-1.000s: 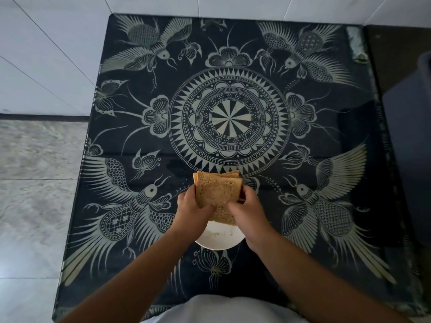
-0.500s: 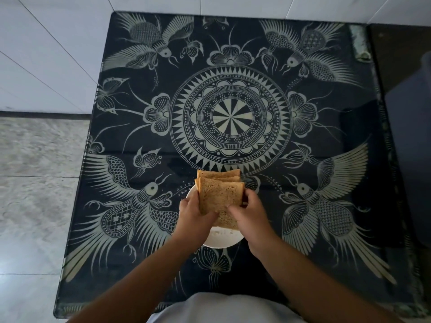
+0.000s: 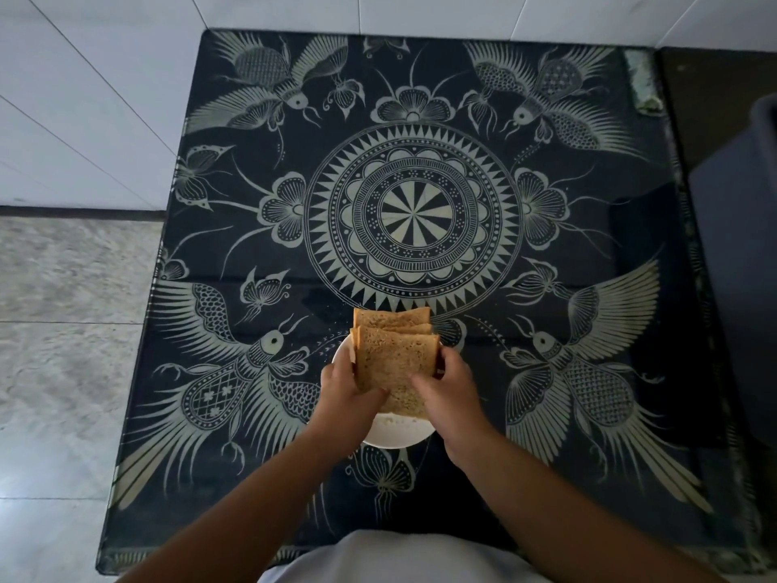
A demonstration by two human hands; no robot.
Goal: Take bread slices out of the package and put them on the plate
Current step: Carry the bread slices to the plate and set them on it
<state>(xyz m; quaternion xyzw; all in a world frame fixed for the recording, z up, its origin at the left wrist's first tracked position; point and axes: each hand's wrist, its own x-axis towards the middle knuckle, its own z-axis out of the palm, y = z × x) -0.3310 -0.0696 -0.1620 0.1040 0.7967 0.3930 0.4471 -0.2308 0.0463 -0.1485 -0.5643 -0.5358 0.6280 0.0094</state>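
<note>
Single head-worn wide-angle view, aimed forward and steeply down, dark glass-topped table printed with pale birds and mandala (image 3: 420, 77) framed nearly whole, forearms seen close at the bottom edge.

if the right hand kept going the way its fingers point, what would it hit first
The right hand points left and away, fingers already pressed on the stack of brown bread slices. Pushing on, it would likely meet the left hand gripping the other side.
</note>
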